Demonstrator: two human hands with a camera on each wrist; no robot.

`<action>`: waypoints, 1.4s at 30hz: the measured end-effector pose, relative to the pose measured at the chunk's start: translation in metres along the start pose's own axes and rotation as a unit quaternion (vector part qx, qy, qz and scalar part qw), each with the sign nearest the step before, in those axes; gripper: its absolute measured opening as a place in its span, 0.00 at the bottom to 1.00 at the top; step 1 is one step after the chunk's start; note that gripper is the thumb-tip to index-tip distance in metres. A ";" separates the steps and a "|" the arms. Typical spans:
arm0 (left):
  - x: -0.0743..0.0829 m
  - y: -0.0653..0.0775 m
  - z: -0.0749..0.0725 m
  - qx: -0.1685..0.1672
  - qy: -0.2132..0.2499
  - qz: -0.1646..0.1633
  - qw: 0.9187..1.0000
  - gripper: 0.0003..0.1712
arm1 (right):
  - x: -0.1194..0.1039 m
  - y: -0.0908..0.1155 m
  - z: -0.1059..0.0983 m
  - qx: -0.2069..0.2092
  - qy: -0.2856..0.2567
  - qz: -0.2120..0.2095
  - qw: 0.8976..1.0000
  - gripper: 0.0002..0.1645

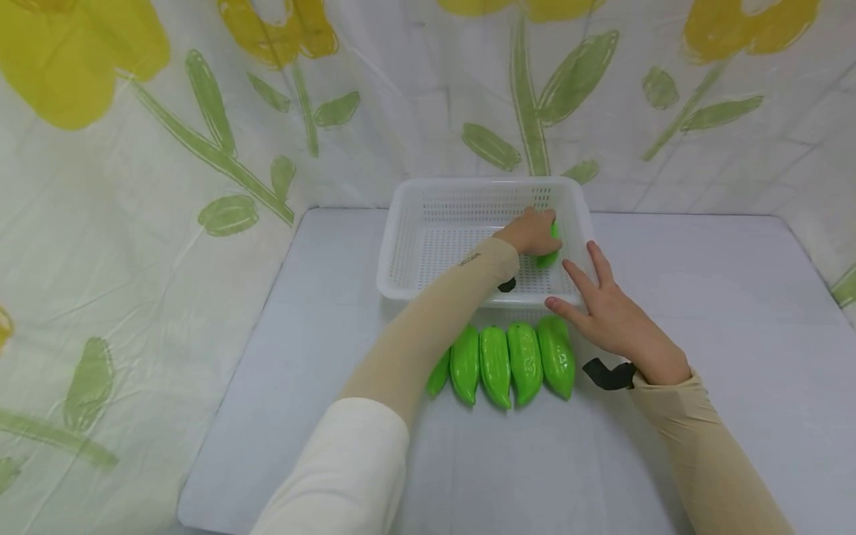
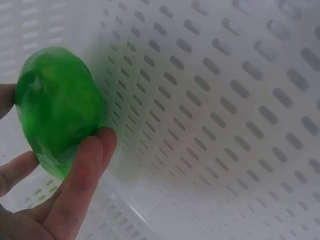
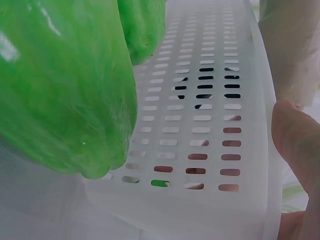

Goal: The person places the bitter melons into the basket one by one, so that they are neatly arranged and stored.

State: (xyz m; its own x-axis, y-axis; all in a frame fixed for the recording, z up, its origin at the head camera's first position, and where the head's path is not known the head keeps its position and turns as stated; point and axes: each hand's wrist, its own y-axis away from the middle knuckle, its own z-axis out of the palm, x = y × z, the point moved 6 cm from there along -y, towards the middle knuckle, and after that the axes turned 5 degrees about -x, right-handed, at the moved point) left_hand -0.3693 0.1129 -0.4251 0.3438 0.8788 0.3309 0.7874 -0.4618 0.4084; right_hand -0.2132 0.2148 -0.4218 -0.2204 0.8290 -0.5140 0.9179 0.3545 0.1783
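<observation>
My left hand (image 1: pixel 530 232) reaches into the right side of a white perforated plastic basket (image 1: pixel 386 256). It grips a glossy green pepper (image 2: pixel 59 107) near the basket's floor and wall, with fingers and thumb around it in the left wrist view. At the basket's front right corner is my right hand (image 1: pixel 618 319), its fingers spread. In the right wrist view its thumb (image 3: pixel 296 137) lies along the outside of the rim. Several more green peppers (image 1: pixel 495 365) lie side by side in a row in front of the basket; my left forearm partly hides the leftmost.
The basket stands on a pale table (image 1: pixel 314 357), close to its back edge. A white curtain (image 1: pixel 414 96) with yellow flowers and green leaves hangs behind the table and along its left side. My left sleeve (image 1: pixel 428 327) crosses over the basket's front rim.
</observation>
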 end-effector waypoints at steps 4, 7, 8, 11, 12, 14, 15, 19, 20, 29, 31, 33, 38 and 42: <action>0.000 -0.001 0.002 -0.004 -0.001 0.003 1.000 0.43 | 0.000 0.001 -0.001 0.000 -0.003 0.002 1.000 0.52; 0.001 -0.001 0.003 -0.004 -0.002 0.000 1.000 0.44 | -0.001 0.001 -0.001 -0.001 -0.004 0.002 1.000 0.52; 0.001 0.000 0.003 -0.006 -0.002 -0.002 1.000 0.44 | -0.001 0.001 0.000 -0.001 -0.004 0.002 1.000 0.52; 0.001 0.004 0.002 -0.013 0.005 -0.004 1.000 0.44 | -0.002 0.001 0.000 -0.002 -0.004 0.002 1.000 0.52; 0.001 0.005 0.002 -0.014 0.006 -0.002 1.000 0.44 | -0.002 0.001 0.000 -0.002 -0.004 0.001 1.000 0.52; 0.000 0.007 0.001 -0.018 0.007 0.000 1.000 0.45 | -0.002 0.001 0.000 -0.002 -0.004 0.000 1.000 0.52; 0.000 0.008 0.000 -0.021 0.008 -0.001 1.000 0.46 | -0.002 0.001 0.000 -0.002 -0.004 -0.001 1.000 0.52; -0.001 0.010 0.000 -0.029 0.005 0.000 1.000 0.48 | -0.002 0.000 0.000 -0.002 -0.003 -0.001 1.000 0.52; -0.001 0.010 0.000 -0.031 0.005 0.000 1.000 0.48 | -0.002 0.000 0.000 -0.001 -0.003 -0.001 1.000 0.52; -0.005 0.011 -0.005 -0.044 -0.016 -0.016 0.999 0.50 | -0.001 0.000 0.000 0.002 -0.002 -0.002 1.000 0.52; -0.007 0.011 -0.009 -0.041 -0.020 -0.016 0.999 0.50 | -0.001 0.000 0.000 0.002 -0.001 -0.002 1.000 0.52; -0.007 0.013 -0.014 -0.032 -0.023 -0.008 0.999 0.50 | -0.002 0.000 -0.001 0.003 -0.001 -0.001 1.000 0.52; -0.009 0.024 -0.029 -0.012 -0.029 0.010 0.999 0.49 | -0.002 0.000 0.000 -0.001 0.000 0.003 1.000 0.53; -0.012 0.039 -0.045 0.008 -0.021 0.025 0.999 0.48 | -0.002 0.000 0.000 -0.006 -0.001 0.008 1.000 0.53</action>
State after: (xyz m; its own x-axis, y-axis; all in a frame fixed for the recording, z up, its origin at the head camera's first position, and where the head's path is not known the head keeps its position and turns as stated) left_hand -0.3658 0.0790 -0.3753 0.4039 0.8590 0.3147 0.7767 -0.5037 0.3781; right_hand -0.2123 0.2127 -0.4207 -0.2041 0.8337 -0.5132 0.9177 0.3455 0.1963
